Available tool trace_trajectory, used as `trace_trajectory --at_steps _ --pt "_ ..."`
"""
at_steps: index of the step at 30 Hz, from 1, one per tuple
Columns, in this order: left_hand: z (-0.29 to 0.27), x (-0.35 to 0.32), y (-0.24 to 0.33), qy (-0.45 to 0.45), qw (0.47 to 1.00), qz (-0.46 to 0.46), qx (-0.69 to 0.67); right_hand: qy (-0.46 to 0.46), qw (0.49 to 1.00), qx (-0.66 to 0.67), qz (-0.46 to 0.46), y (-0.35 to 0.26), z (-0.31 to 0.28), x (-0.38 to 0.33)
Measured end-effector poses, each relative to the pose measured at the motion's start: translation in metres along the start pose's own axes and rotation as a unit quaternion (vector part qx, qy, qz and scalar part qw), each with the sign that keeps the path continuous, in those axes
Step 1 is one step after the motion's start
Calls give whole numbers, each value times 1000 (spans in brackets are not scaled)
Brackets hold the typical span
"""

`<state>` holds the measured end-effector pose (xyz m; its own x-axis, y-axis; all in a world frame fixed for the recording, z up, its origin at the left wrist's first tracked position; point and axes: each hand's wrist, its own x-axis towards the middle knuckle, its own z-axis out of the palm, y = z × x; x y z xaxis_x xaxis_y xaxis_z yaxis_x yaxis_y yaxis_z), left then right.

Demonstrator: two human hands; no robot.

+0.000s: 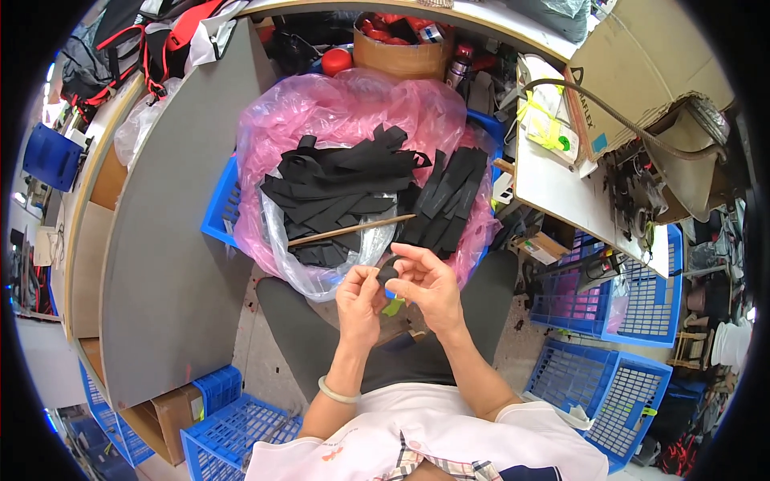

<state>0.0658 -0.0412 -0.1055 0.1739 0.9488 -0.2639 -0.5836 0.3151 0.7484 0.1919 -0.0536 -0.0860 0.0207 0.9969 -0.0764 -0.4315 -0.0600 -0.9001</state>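
Both my hands are raised together over my lap, at the near edge of a plastic-lined crate. My left hand (pixel 358 303) is closed, pinching a small black fabric strip (pixel 388 274). My right hand (pixel 430 290) has its thumb and a finger curled against the same strip, the other fingers partly extended. A bit of bright yellow-green and blue shows just below the strip; what it is I cannot make out. In the crate lie many black fabric strips (pixel 329 188), loosely heaped, with a flatter bundle (pixel 449 192) at the right. A thin wooden stick (pixel 351 230) rests across the heap.
Pink plastic sheeting (pixel 281 112) drapes the blue crate (pixel 218 210). A grey panel (pixel 172 232) stands at left, and a white table (pixel 581 188) at right. Blue crates (pixel 237 437) sit on the floor both sides. Behind is a round cardboard tub (pixel 397 58) with red items.
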Motion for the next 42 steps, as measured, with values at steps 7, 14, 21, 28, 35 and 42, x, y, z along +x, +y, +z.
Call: trace_trajectory --at_steps 7,14,21,28,35,42 --pt "8 2 2 18 999 30 32 148 984 100 -5 18 12 6" --pt "-1 4 11 5 1000 -20 17 72 911 385 128 28 6 1" --pt "-19 10 9 107 989 37 97 -32 993 68 95 32 18 20" --pt "-10 11 -4 -33 982 106 151 106 982 156 16 26 16 -1" --pt "-1 3 2 -48 992 40 112 -106 920 365 95 8 2 4" --pt "14 11 13 -57 981 72 170 -10 969 218 111 -17 -15 0"
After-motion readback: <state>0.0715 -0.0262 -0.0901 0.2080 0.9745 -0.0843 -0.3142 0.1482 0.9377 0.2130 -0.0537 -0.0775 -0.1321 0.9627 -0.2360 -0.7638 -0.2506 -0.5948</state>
